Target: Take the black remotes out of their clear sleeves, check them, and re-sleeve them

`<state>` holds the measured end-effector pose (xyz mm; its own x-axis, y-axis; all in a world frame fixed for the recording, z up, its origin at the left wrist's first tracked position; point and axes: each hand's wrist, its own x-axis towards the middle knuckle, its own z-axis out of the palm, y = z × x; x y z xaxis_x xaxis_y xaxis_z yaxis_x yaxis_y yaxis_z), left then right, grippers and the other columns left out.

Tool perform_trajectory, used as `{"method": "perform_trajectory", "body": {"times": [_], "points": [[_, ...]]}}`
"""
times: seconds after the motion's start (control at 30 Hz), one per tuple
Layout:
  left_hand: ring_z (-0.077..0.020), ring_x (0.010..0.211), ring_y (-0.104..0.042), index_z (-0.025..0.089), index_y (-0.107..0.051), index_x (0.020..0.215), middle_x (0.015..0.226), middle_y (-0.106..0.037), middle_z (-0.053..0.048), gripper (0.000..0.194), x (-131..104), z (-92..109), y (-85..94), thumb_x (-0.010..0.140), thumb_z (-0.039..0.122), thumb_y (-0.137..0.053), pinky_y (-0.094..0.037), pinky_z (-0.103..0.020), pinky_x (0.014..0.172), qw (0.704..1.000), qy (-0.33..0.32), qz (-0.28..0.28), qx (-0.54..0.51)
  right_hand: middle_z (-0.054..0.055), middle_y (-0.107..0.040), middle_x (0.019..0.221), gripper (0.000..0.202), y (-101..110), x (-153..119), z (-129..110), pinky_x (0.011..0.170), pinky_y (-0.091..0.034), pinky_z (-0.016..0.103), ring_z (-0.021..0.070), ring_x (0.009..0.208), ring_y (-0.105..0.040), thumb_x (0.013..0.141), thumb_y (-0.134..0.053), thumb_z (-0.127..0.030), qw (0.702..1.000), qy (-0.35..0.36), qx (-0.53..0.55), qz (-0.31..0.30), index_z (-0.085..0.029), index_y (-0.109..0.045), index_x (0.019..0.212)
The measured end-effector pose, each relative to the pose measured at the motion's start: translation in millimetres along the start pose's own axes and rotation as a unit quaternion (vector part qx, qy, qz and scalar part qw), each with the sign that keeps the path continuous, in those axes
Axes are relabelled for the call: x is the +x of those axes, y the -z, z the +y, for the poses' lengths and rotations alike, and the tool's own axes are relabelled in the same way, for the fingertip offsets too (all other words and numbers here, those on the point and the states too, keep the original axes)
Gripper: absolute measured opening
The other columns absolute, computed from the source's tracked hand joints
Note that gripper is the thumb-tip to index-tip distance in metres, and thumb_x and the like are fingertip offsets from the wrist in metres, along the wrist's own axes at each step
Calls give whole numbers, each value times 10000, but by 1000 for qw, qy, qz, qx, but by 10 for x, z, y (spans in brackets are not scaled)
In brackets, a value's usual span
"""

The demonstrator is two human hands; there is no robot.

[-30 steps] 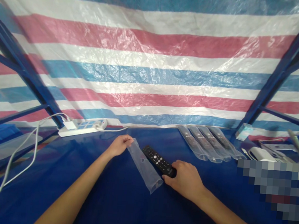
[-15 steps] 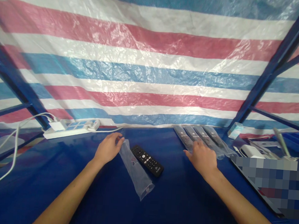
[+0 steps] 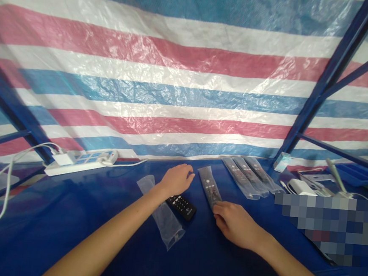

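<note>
My right hand grips the near end of a remote control in a clear plastic bag, which points away from me on the blue table. My left hand is over the far part of a bare black remote control, its fingers loosely curved and apart with nothing between them. Under my left wrist lies an empty clear plastic bag, flat beside the bare remote and partly covered by my arm. Three more bagged remote controls rest side by side at the back right.
A white power strip with plugs and cables stands at the back left. At the right are a small box, a white charger, a blue tray and a blurred-out flat object. Blue metal posts and a striped tarp stand behind.
My right hand has drawn one bagged remote leftward and nearer, away from the others. My left hand has moved right, from the empty bag's far end to over the bare remote.
</note>
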<state>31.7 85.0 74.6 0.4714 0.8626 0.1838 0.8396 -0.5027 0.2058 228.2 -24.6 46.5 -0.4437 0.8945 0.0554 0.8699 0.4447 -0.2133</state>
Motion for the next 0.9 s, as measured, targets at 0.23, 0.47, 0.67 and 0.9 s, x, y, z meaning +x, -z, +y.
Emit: {"method": "perform_trajectory", "body": {"times": [0.23, 0.47, 0.67, 0.9], "points": [[-219, 943, -651, 161, -721, 884, 969, -717, -102, 206, 647, -27, -383, 840, 258, -545, -480, -267, 802, 997, 34, -71, -25, 29, -603, 830, 240, 33, -321, 153, 643, -414, 260, 155, 744, -593, 928, -431, -353, 994, -40, 62, 83, -223, -604, 823], [-234, 888, -674, 128, -704, 847, 917, -722, -136, 175, 699, 2, -444, 796, 121, -537, -488, -278, 763, 996, 49, -69, -20, 32, -595, 773, 313, 2, -486, 332, 639, -422, 274, 160, 716, -591, 947, -391, -378, 988, -65, 79, 118, -224, -598, 770], [-253, 1040, -622, 104, -561, 1129, 1096, -660, -182, 372, 631, 29, -334, 769, 22, -517, -454, -320, 881, 1000, 24, -19, 3, 39, -607, 754, 352, -58, -549, 394, 614, -428, 281, 158, 667, -588, 955, -352, -392, 984, -74, 90, 133, -229, -600, 765], [-211, 813, -656, 126, -670, 786, 806, -705, -100, 157, 630, 1, -314, 783, 81, -521, -478, -271, 743, 1000, 7, -28, -9, 27, -603, 742, 363, -84, -619, 407, 618, -426, 266, 154, 667, -597, 959, -352, -404, 983, -71, 86, 146, -232, -591, 747]]}}
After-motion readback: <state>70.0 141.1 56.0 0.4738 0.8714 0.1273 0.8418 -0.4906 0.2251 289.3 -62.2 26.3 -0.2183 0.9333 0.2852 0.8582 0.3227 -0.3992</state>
